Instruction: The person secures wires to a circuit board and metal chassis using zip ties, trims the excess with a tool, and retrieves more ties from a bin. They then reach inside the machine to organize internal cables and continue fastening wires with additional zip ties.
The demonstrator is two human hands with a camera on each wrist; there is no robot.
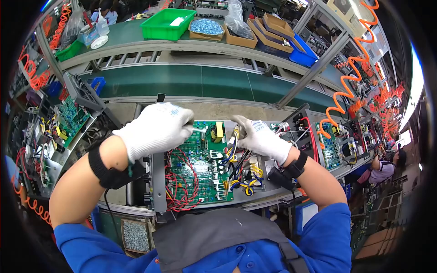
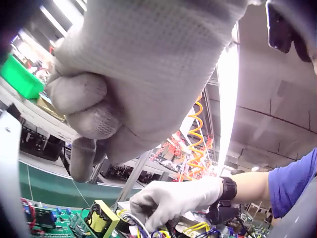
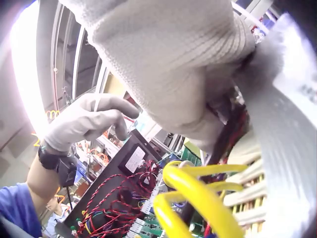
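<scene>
Head view: the board (image 1: 207, 159), green and dense with small parts, lies in a grey chassis (image 1: 159, 182) beneath the hands; a yellow transformer (image 1: 219, 131) stands near its far edge, and red wires (image 1: 172, 196) loop over its left part. The gloved left hand (image 1: 157, 129) has curled fingers beside a slim white piece (image 1: 199, 130); whether it pinches this cannot be told. The gloved right hand (image 1: 261, 136) bends its fingers at the blue, yellow and white loom (image 1: 249, 185); its grip is unclear.

Left wrist view: the left hand's folded fingers fill the foreground; the transformer shows black between yellow faces.

Right wrist view: thick yellow strands of the loom arch beside a blurred grey strip (image 3: 282, 144); the red wires appear twisted with black.
</scene>
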